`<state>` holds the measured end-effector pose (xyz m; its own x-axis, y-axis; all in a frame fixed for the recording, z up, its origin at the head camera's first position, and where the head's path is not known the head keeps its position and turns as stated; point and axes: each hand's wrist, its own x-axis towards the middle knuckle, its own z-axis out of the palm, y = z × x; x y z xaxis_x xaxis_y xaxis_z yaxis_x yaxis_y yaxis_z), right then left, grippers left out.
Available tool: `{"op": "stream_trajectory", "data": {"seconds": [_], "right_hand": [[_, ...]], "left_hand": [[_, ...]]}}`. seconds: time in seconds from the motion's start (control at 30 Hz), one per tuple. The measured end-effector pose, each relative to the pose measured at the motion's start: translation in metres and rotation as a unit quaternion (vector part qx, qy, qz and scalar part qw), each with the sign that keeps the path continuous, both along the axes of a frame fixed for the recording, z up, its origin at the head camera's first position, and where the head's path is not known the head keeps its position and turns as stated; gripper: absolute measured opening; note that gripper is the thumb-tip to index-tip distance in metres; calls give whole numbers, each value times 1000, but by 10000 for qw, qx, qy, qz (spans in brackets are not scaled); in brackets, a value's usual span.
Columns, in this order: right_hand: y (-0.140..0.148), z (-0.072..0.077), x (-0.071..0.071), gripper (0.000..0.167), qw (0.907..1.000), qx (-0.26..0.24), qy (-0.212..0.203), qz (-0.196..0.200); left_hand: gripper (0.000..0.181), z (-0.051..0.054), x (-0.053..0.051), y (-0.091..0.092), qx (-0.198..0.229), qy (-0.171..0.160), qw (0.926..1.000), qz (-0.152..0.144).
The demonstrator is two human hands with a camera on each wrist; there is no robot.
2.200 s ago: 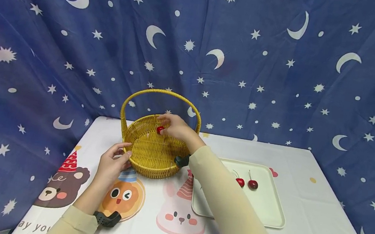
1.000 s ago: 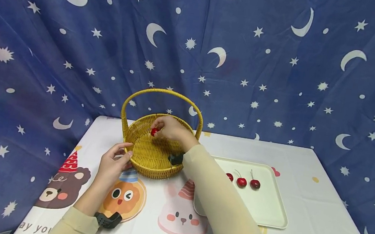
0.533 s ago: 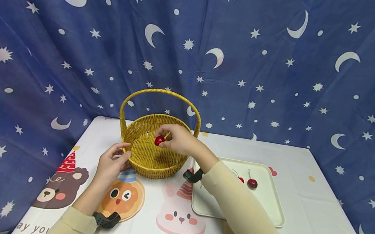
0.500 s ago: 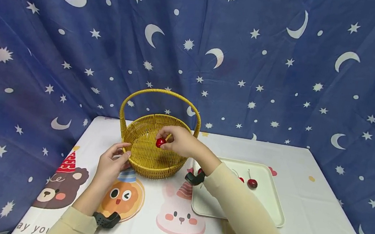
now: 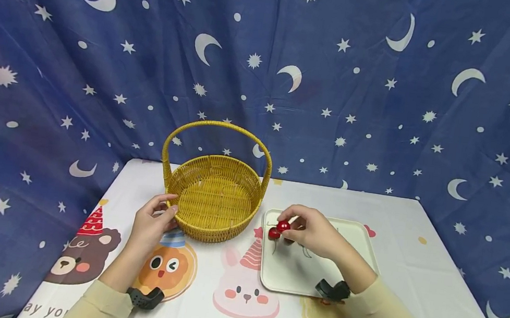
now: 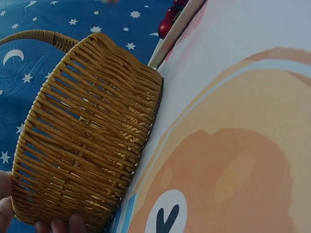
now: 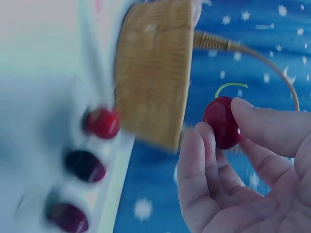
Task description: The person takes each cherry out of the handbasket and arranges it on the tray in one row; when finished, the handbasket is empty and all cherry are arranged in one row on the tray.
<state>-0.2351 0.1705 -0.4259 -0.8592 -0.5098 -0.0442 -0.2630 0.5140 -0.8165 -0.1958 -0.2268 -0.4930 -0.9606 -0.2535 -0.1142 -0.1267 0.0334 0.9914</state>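
A yellow wicker basket point(image 5: 214, 204) with a tall arched handle stands at the left of the table, no fruit visible in it. My left hand point(image 5: 151, 222) holds its near left rim; in the left wrist view, fingertips point(image 6: 77, 223) lie against the woven side. Over the left part of a cream tray point(image 5: 284, 278), my right hand point(image 5: 314, 234) pinches a red cherry point(image 7: 221, 122) between thumb and fingers, its green stem pointing up. Below it on the tray lies another cherry point(image 5: 274, 233). More dark cherries point(image 7: 85, 166) show in the right wrist view, partly hidden by the hand in the head view.
A white tablecloth point(image 5: 396, 248) printed with cartoon animals and lettering covers the table. Behind it hangs a blue curtain point(image 5: 319, 93) with moons and stars. The tray sits just right of the basket, a narrow gap between them.
My right hand has come out of the basket and moved right and nearer, over the tray, still pinching the cherry. My left hand and the basket have stayed in place.
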Motion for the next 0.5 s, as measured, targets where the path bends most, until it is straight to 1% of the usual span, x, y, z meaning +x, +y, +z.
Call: {"op": "stream_trajectory", "data": {"seconds": [0.1,0.27,0.37,0.5], "right_hand": [[36,-5,6,26,9988,160,208,-417],[91,-13,16,30,9931,314,237,-1104],[116,-18,21,31,9862,558,216,-1543],[141,-27,26,33,9736,1020,314,-2020]], "left_hand": [[42,0,1,0,-13,-36,10000,-16],[42,0,1,-1,-3,-42,10000,-1],[42,-1,1,-1,3,-42,10000,-3],[43,-1,1,-1,-1,-43,10000,-46]]}}
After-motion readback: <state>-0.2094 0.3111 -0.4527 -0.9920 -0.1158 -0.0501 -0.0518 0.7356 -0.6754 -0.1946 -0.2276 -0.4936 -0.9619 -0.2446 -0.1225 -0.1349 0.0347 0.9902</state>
